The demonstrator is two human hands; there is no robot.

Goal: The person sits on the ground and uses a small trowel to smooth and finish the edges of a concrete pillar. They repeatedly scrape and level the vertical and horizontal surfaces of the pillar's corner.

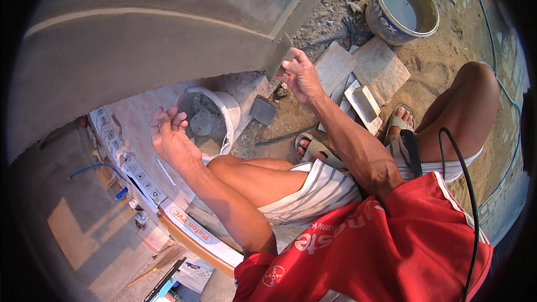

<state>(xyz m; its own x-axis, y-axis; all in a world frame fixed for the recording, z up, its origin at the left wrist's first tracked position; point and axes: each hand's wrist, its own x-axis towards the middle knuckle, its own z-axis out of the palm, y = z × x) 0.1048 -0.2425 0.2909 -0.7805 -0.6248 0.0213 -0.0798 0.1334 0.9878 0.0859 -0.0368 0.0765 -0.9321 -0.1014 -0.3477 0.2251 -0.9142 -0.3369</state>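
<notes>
Upper centre: I'm seeing the right hand (303, 81) gripping a trowel (276, 57) at the grey plaster (168, 39) edge, probably steadying it. Left of centre: left hand (172, 138) is curling loosely, seemingly empty; bucket (230, 116) is standing near, likely for reach.

Sandy brown ground (450, 36) spreads across the upper right, rougher and stonier toward the top, with a pale grey, mottled strip of hard surface (508, 184) along the far right edge and a thin bluish hose (490, 34) curving beside it. At the lower left lies a smooth grey floor (42, 184), where warm sunlight makes a bright, straight-edged patch (70, 229) against darker shadow.
</notes>
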